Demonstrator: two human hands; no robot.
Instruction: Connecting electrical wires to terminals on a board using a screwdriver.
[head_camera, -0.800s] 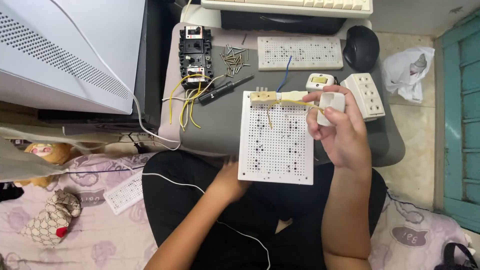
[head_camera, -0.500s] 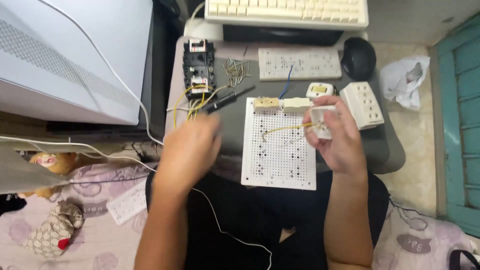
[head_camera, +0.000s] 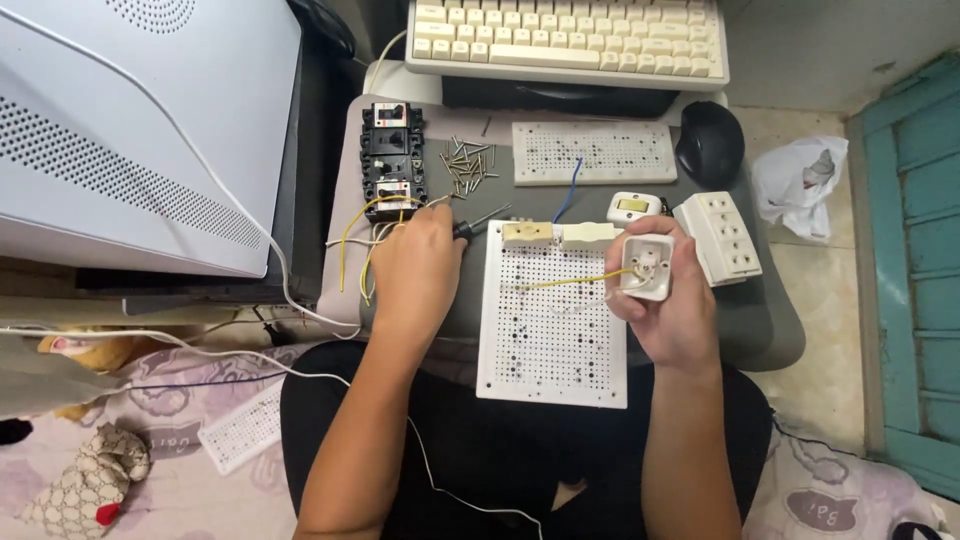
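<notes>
Fingers of the right hand (head_camera: 672, 310) are curled around a small white socket housing (head_camera: 648, 265), holding it tilted over the right edge of a white perforated board (head_camera: 555, 335); a yellow wire (head_camera: 578, 281) runs from the housing leftward across the board. The left hand (head_camera: 418, 275) lies palm down at the board's far-left corner, fingers closed over the handle of a black screwdriver (head_camera: 488, 219) whose shaft points right and away; how firmly they grip it cannot be told.

All this rests on a grey lap desk (head_camera: 770, 330) across the person's legs, which are in dark trousers. At the far left of the desk sits a black circuit breaker (head_camera: 391, 160) with yellow wires looping from it beside the left hand. Just right of it lies a scatter of small screws (head_camera: 467, 165), then a second, narrower perforated strip (head_camera: 595, 152) with a blue wire. A black mouse (head_camera: 711, 143) lies at the far right, a white multi-outlet block (head_camera: 718, 237) just right of the housing, and a small white switch (head_camera: 634, 207) just beyond it. A cream keyboard (head_camera: 568, 40) lies beyond the desk.

A large white appliance (head_camera: 140, 130) crowds the left side; a teal door (head_camera: 915, 290) stands to the right. Open room on the desk lies near the right edge, beside the right forearm.
</notes>
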